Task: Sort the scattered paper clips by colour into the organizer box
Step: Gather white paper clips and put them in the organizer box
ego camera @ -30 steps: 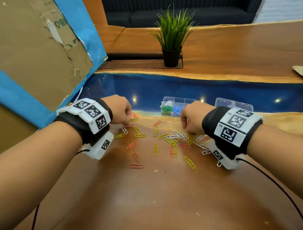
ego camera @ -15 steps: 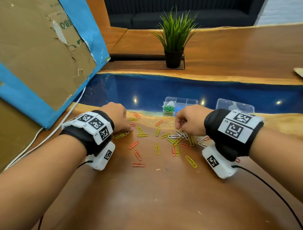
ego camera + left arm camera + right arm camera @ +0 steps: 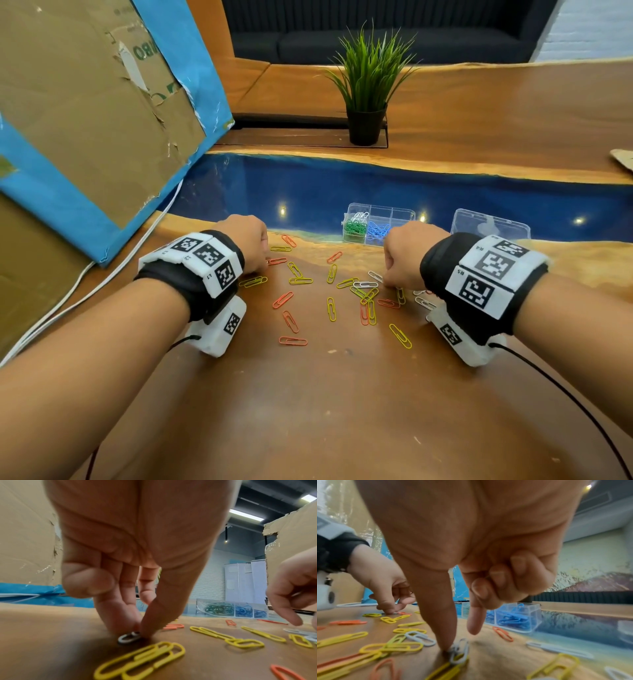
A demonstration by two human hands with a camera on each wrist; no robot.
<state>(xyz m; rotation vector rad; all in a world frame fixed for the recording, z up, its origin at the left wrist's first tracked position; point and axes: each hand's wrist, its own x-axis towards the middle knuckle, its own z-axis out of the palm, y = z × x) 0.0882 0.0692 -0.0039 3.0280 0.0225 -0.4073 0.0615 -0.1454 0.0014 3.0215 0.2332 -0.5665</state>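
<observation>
Yellow [image 3: 331,308], orange [image 3: 290,321] and white [image 3: 364,284] paper clips lie scattered on the wooden table. Beyond them stands the clear organizer box [image 3: 404,215], with green clips [image 3: 354,226], blue clips [image 3: 378,230] and a few white ones [image 3: 359,216] in separate compartments. My left hand [image 3: 139,632] pinches a white clip [image 3: 128,638] that lies on the table, thumb against finger. On my right hand [image 3: 459,641] the thumb tip presses one end of another white clip [image 3: 460,651]. Its index finger hovers just above, and the other fingers are curled in.
The box's clear lid [image 3: 489,224] lies to its right. A cardboard panel with blue edging [image 3: 102,113] leans at the left, a white cable [image 3: 102,284] running beside it. A potted plant [image 3: 368,85] stands further back. A blue resin strip [image 3: 308,185] crosses the table.
Both hands have sunk onto the table among the clips. The left fingertips have come together on a white clip, and the right thumb has come down on another.
</observation>
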